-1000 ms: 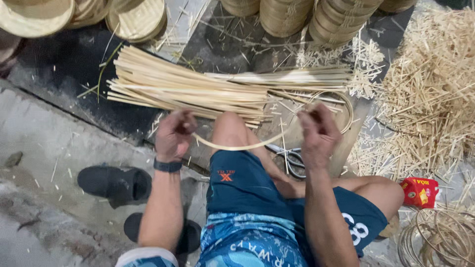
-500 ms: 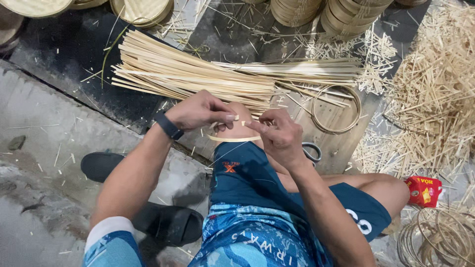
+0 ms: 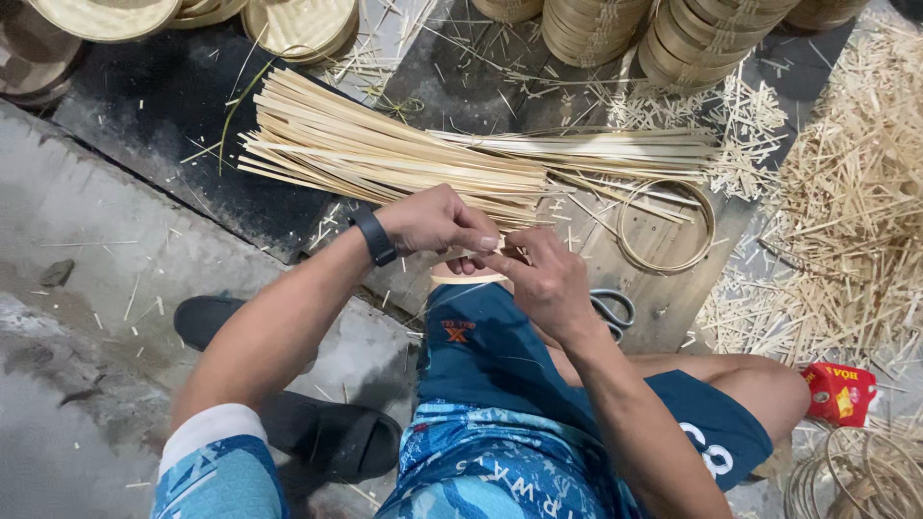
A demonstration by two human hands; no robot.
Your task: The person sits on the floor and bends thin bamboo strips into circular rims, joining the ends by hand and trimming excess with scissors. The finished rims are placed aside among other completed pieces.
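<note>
My left hand (image 3: pixel 437 223) and my right hand (image 3: pixel 540 277) meet over my knee, both pinching a thin pale bamboo strip (image 3: pixel 468 278) bent into a small loop. The loop's lower arc shows under my fingers; its joined ends are hidden between my fingertips. A black band sits on my left wrist. Just beyond my hands lies a long bundle of flat bamboo strips (image 3: pixel 385 154). A finished bamboo ring (image 3: pixel 666 226) lies on the wooden board to the right.
Scissors (image 3: pixel 613 309) lie beside my right leg. Stacked round bamboo baskets (image 3: pixel 711 38) line the far edge. A heap of bamboo offcuts (image 3: pixel 846 192) spreads at right, with a red packet (image 3: pixel 839 392) and coiled rings (image 3: pixel 856 476) below. Black sandals (image 3: pixel 327 437) sit at left.
My hands came together from wide apart, closing the long bent strip into a small loop over my knee. They have since shifted slightly while holding it.
</note>
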